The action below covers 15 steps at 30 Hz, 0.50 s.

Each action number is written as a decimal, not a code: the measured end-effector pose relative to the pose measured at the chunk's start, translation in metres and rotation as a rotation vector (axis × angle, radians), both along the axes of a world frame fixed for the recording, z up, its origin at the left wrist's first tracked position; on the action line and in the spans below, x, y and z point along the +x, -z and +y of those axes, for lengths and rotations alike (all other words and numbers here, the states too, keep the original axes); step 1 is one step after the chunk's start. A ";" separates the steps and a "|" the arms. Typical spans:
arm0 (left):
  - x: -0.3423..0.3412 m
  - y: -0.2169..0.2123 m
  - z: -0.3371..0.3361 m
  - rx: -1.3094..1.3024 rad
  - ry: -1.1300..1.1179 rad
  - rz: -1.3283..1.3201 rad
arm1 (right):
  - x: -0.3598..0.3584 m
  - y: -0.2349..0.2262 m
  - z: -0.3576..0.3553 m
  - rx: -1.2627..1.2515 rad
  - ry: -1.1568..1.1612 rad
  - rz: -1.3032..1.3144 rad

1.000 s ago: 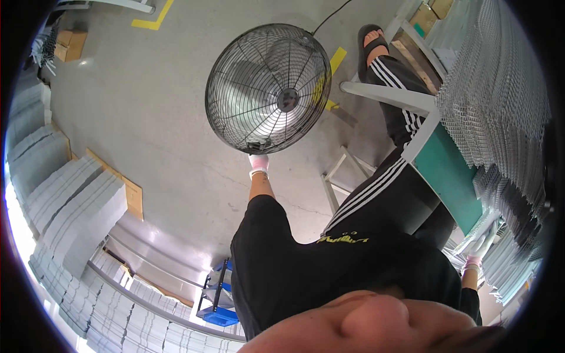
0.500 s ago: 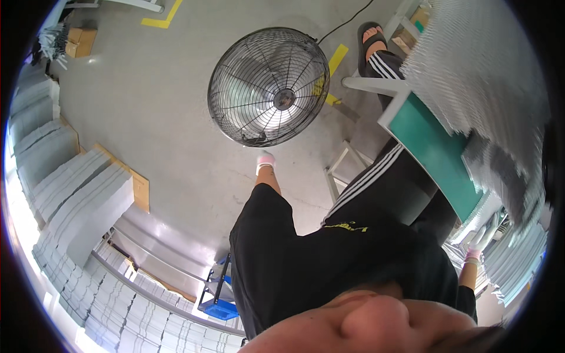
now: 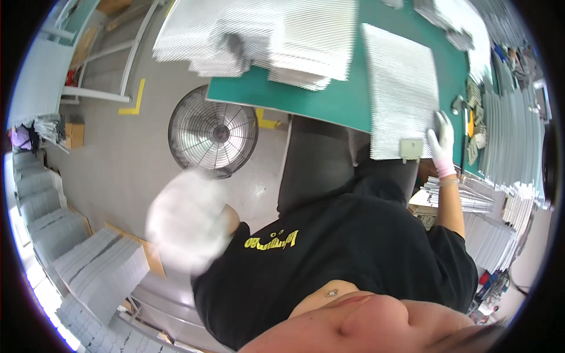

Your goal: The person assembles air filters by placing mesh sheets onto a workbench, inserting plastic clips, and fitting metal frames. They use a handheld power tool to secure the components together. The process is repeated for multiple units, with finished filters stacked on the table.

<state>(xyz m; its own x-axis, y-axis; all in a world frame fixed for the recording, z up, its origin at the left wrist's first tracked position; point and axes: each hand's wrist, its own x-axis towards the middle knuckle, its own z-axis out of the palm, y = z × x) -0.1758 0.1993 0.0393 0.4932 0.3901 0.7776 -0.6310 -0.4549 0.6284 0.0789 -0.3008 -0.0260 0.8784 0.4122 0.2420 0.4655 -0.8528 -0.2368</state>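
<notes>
My left hand (image 3: pixel 191 220), in a white glove, is out to the left over the floor, away from the table. Motion smears it into a pale blob, so its fingers and anything in them cannot be made out. My right hand (image 3: pixel 442 144), also gloved in white, lies along the right edge of a silvery ribbed panel (image 3: pixel 403 88) with its fingers and thumb apart. That panel rests on the green tabletop (image 3: pixel 253 91) in front of me. A small pale square piece (image 3: pixel 411 148) sits at the panel's near edge.
Ribbed sheets (image 3: pixel 306 41) are piled across the table's far left. Small tools and parts (image 3: pixel 471 120) lie beyond my right hand, beside stacked grey panels (image 3: pixel 512 141). A round floor fan (image 3: pixel 215 132) stands left of the table. More panel stacks (image 3: pixel 103 265) line the left side.
The view has swung from the floor and fan to the green table. My right hand now lies beside the ribbed panel, and my left hand has come into view, blurred.
</notes>
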 end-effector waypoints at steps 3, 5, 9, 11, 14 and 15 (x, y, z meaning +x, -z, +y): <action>0.025 -0.117 -0.033 0.027 0.542 -0.539 | 0.012 0.000 0.002 0.057 -0.021 0.025; 0.030 -0.140 -0.061 0.079 0.391 -0.594 | 0.006 0.001 -0.004 0.082 -0.003 0.027; 0.053 -0.174 -0.115 0.234 0.594 -0.591 | 0.004 -0.001 0.000 0.101 -0.009 0.022; 0.056 -0.175 -0.132 0.125 0.633 -0.693 | 0.002 -0.001 -0.001 0.111 -0.002 0.013; 0.059 -0.173 -0.146 -0.064 0.689 -0.830 | 0.000 -0.002 -0.005 0.112 -0.001 -0.011; 0.063 -0.177 -0.152 -0.029 0.699 -0.837 | 0.000 -0.004 -0.003 0.121 -0.020 -0.026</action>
